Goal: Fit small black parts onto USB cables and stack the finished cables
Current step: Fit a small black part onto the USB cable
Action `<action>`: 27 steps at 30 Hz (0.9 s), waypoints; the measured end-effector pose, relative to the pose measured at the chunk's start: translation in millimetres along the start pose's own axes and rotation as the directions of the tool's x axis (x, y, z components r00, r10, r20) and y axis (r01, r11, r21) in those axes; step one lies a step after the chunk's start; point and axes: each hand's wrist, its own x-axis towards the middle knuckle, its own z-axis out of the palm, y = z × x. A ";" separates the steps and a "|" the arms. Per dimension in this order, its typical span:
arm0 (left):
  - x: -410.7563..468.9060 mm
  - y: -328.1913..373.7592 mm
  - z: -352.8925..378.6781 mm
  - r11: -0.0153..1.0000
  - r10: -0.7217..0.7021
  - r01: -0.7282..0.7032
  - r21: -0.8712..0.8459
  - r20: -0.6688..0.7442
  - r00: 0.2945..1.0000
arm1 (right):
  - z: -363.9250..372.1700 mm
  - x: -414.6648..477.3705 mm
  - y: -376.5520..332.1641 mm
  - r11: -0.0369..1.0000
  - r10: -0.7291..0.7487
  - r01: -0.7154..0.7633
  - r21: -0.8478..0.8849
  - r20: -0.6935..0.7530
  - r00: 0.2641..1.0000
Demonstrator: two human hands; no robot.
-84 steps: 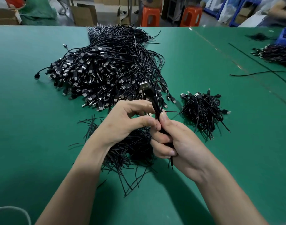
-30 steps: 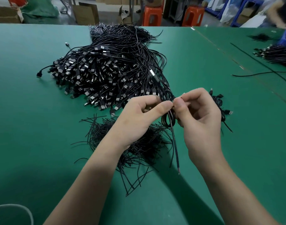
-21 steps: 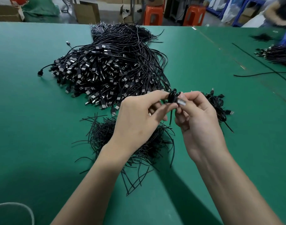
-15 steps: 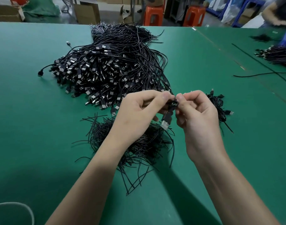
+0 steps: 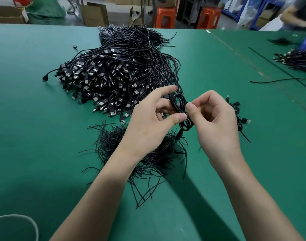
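Here, over a green table (image 5: 35, 136), the left hand (image 5: 148, 122) and right hand (image 5: 216, 119) each pinch one coiled cable (image 5: 178, 106) between the big cable pile (image 5: 110, 75) and the small finished stack (image 5: 239, 110); a loosened pinch would likely let its springy loops unwind and tangle.

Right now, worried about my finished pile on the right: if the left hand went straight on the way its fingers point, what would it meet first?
The left hand holds the coiled cable, so next comes the right hand pinching that coil. The finished pile lies beyond it, probably shielded.
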 end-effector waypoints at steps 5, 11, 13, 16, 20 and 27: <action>-0.4 0.3 -3.8 0.980 0.055 -0.058 0.189 0.022 0.998 | -2.8 1.1 0.6 1.000 -0.005 0.006 -0.014 0.049 0.999; -5.6 -2.5 1.7 0.805 0.364 -0.299 0.512 -0.028 0.931 | 3.5 -3.9 5.4 0.756 0.402 -0.416 0.505 0.142 0.905; -6.3 -4.0 3.8 0.784 0.382 -0.311 0.538 -0.024 0.924 | 3.6 -3.3 5.4 0.764 0.412 -0.409 0.499 0.111 0.905; -5.4 -5.4 1.7 0.914 0.239 -0.240 0.328 0.044 0.970 | 0.9 -3.6 4.4 0.793 0.389 -0.374 0.481 0.074 0.918; -4.1 -2.7 -2.4 0.993 -0.018 0.032 -0.111 0.125 0.992 | 1.3 -6.4 1.4 0.858 0.304 -0.293 0.421 0.043 0.952; -0.2 -9.0 3.1 0.939 -0.112 0.131 -0.319 0.077 0.991 | 5.9 -8.6 -2.8 0.903 0.237 -0.217 0.371 -0.008 0.972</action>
